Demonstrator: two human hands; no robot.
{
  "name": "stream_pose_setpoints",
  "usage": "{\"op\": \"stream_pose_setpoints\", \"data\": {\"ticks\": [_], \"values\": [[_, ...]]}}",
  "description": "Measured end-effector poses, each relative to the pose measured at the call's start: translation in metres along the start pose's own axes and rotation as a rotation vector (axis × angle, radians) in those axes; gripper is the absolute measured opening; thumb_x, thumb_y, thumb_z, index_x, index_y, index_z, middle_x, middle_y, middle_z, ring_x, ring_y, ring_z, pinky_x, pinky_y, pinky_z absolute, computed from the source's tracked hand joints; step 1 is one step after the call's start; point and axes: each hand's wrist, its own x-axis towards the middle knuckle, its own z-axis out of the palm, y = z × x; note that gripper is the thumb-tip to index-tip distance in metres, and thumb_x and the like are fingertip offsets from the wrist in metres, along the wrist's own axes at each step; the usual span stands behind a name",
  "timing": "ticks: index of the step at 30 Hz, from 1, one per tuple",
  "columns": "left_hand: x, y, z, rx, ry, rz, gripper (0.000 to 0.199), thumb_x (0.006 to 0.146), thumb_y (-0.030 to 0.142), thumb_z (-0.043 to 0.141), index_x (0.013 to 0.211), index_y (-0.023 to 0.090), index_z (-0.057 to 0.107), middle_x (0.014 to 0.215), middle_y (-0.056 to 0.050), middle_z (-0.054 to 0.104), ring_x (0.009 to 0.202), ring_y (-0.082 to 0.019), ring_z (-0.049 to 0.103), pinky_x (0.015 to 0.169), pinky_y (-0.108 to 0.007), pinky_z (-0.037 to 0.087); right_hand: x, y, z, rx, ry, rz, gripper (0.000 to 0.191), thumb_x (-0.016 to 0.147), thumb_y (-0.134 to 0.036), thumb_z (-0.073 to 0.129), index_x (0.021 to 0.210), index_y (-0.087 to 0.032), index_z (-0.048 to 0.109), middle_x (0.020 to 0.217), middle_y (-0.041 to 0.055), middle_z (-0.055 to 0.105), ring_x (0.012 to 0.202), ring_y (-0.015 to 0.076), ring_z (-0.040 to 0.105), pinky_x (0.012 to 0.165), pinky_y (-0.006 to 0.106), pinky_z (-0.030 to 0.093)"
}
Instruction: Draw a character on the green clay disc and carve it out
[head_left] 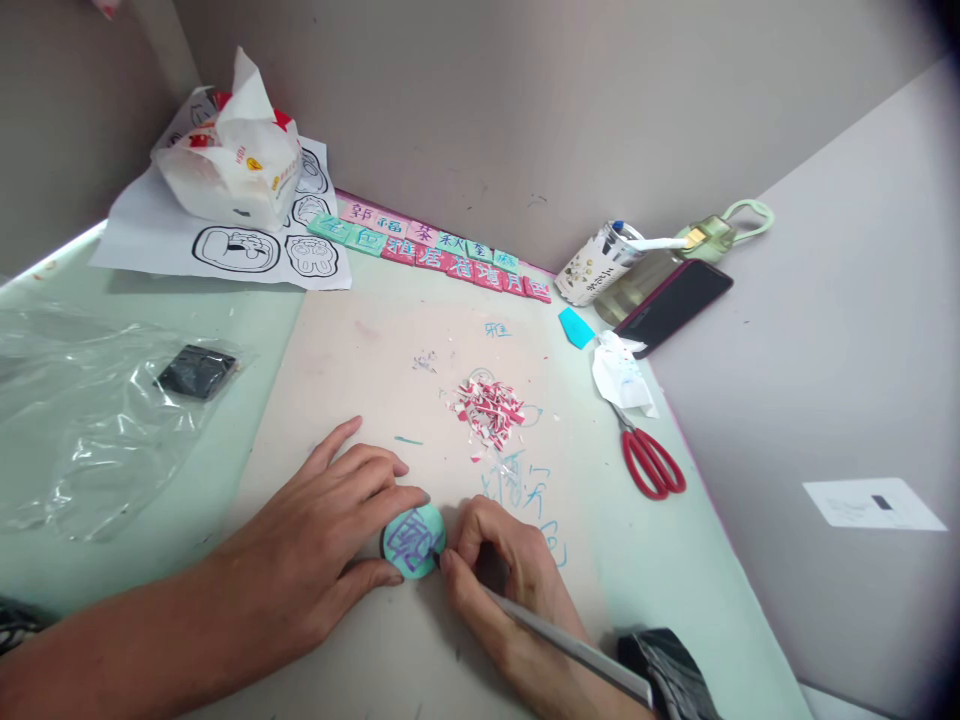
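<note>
A round green rubber stamp block with a purple drawn character lies on the brown board. My left hand steadies it, thumb at its lower left edge and index finger at its upper edge, the other fingers spread over the board. In my right hand is a slim grey craft knife, held like a pen. Its tip meets the block's right side, and its handle slants down to the right. Part of the grip is hidden by my fingers. Beyond my hands is a heap of red and white shavings.
Rows of pink and green character blocks line the back. A tissue pack rests on printed paper at back left; a plastic bag lies left. To the right are red-handled scissors, crumpled tissue, a phone and a can.
</note>
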Motion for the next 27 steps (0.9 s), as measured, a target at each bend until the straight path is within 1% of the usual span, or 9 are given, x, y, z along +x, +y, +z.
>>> {"op": "stream_pose_setpoints", "data": {"ticks": [9, 16, 21, 27], "values": [[-0.002, 0.0, 0.0, 0.009, 0.019, 0.008, 0.039, 0.091, 0.012, 0.063, 0.125, 0.029, 0.054, 0.113, -0.001, 0.063, 0.122, -0.023, 0.053, 0.125, -0.053, 0.009, 0.0, 0.005, 0.0, 0.007, -0.012, 0.004, 0.02, 0.087, -0.02, 0.05, 0.07, -0.024, 0.04, 0.069, -0.0035, 0.047, 0.066, 0.0143, 0.043, 0.064, 0.03, 0.034], [-0.001, 0.0, 0.006, 0.005, 0.083, 0.019, 0.034, 0.089, 0.013, 0.063, 0.118, 0.027, 0.056, 0.109, -0.002, 0.066, 0.117, -0.024, 0.057, 0.123, -0.056, 0.014, -0.001, 0.002, 0.002, 0.008, -0.007, 0.025, 0.021, 0.088, -0.02, 0.05, 0.07, -0.024, 0.04, 0.069, -0.0033, 0.048, 0.066, 0.014, 0.043, 0.062, 0.029, 0.034], [-0.003, -0.002, 0.012, 0.005, 0.13, 0.018, 0.037, 0.086, 0.016, 0.071, 0.118, 0.026, 0.055, 0.109, -0.002, 0.066, 0.12, -0.025, 0.056, 0.124, -0.055, 0.013, -0.002, 0.002, 0.002, -0.023, 0.016, 0.016, 0.021, 0.088, -0.021, 0.05, 0.069, -0.024, 0.039, 0.068, -0.0029, 0.048, 0.065, 0.0141, 0.043, 0.061, 0.029, 0.033], [-0.002, 0.0, 0.013, 0.02, 0.127, 0.002, 0.029, 0.087, 0.02, 0.072, 0.111, 0.025, 0.056, 0.103, -0.001, 0.065, 0.119, -0.025, 0.056, 0.124, -0.055, 0.012, -0.002, 0.003, 0.002, -0.023, 0.018, 0.007, 0.022, 0.089, -0.023, 0.05, 0.07, -0.024, 0.038, 0.067, -0.0031, 0.047, 0.066, 0.0142, 0.045, 0.062, 0.029, 0.034]]}}
